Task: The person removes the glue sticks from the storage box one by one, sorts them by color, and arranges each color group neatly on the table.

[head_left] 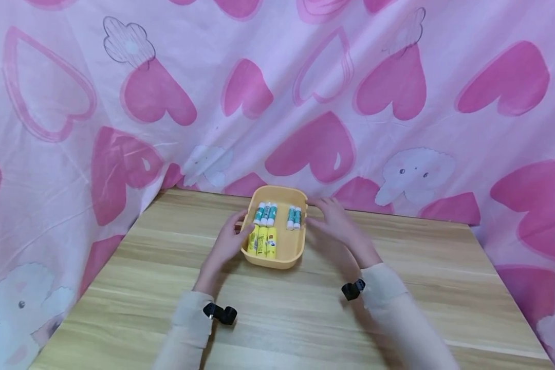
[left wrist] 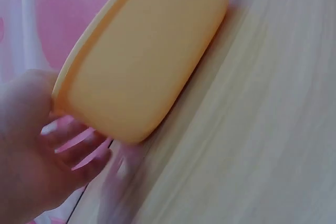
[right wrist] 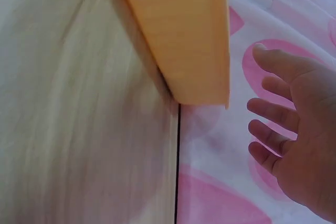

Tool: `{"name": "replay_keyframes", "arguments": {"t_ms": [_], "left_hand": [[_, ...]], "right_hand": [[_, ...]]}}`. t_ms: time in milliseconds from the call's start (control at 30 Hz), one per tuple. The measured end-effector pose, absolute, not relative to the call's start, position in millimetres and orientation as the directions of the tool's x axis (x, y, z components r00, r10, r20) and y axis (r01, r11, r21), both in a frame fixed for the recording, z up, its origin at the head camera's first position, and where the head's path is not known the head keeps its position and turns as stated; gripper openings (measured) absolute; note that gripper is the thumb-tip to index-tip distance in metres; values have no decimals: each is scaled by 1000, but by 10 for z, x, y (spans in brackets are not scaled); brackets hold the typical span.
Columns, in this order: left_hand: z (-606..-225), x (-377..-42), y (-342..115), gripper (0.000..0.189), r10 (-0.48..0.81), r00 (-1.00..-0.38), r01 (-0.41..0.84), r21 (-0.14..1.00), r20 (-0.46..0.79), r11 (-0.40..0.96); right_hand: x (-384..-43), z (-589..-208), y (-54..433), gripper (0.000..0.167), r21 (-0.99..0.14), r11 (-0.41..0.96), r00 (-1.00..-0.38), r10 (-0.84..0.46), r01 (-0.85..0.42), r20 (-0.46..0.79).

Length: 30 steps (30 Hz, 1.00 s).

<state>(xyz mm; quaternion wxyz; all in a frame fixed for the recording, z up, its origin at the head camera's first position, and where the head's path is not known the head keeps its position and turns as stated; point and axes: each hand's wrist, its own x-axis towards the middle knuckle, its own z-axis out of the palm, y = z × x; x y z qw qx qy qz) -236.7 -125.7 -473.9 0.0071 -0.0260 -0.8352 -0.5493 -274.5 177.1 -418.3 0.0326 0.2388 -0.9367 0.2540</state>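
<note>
Left hand [head_left: 226, 241] and rim were met at the left side of the orange tray [head_left: 275, 263] – the thumb was hooked over the edge, with fingers kept outside, so that the wall was pinched between them. By the right hand [head_left: 339, 226] nothing was grasped; its fingers were spread loosely just beside the opposite wall.

The tray was set close to the desk's far edge, a little nearer its far left corner than its far right. Inside, three teal-and-white tubes [head_left: 265, 215] were lined up along the left wall, three yellow tubes [head_left: 262, 241] were laid in the near left corner, and two slimmer tubes [head_left: 297, 218] were placed by the right wall.

Stiff, light plastic was suggested, smooth and hardly fragile; a hold was judged best taken at both long walls under the rim – kept level, since the tubes could roll.

The desk [head_left: 282, 318] was faced in pale wood grain, bordered by pink heart-printed cloth [head_left: 282, 46]. Black devices [head_left: 228, 315] were worn at both wrists.
</note>
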Motion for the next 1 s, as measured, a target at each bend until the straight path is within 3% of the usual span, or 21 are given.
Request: {"name": "replay_keyframes", "arguments": {"t_ms": [200,567,1000], "left_hand": [[-4777,-2339,-1202,50,-86,-996,0,946,29,325],[-4818,-2288,-1162,51,-109,-994,-21,966,8,257],[-4879,-2299,-1148,52,-131,-991,-23,972,8,234]], "right_hand": [[-2833,-4113,1632,57,-464,784,-902,-421,-413,91],[-2966,-4113,1523,53,-384,810,-883,-469,-443,30],[-3086,-4127,1347,57,-284,878,-898,-428,-386,-100]]}}
